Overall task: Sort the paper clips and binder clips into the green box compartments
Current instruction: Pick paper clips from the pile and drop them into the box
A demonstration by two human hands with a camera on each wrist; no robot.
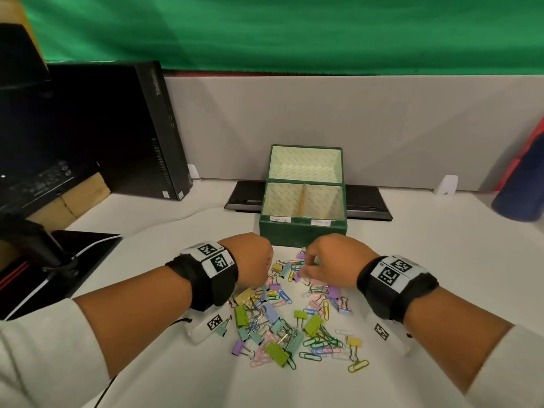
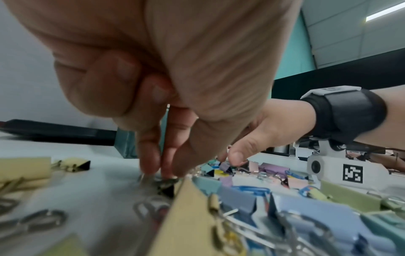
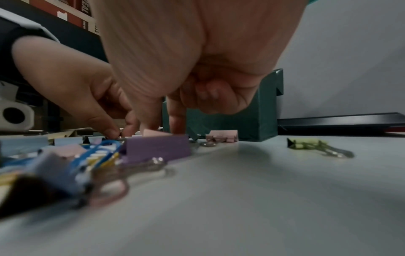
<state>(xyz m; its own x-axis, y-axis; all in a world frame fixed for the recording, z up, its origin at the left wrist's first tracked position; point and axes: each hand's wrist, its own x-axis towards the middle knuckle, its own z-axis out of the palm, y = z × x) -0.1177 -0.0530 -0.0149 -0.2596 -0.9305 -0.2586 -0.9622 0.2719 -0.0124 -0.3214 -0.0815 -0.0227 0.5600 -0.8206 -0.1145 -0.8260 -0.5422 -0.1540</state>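
The green box (image 1: 303,234) stands open at the back of the white table, its front half split by a divider, with two paper labels on the rim. Coloured paper clips and binder clips (image 1: 282,322) lie heaped before it. My left hand (image 1: 260,270) reaches down at the heap's far left; in the left wrist view its fingertips (image 2: 153,170) pinch a small dark binder clip (image 2: 167,185) on the table. My right hand (image 1: 304,270) is beside it; thumb and forefinger (image 3: 177,121) close round a pale pink binder clip (image 3: 153,133) behind a purple binder clip (image 3: 156,147).
A black computer tower (image 1: 132,128) and monitor stand are at the left, a flat black device (image 1: 368,201) lies behind the box, and a grey partition closes the back. A yellow-green binder clip (image 3: 306,144) lies apart on bare table to the right.
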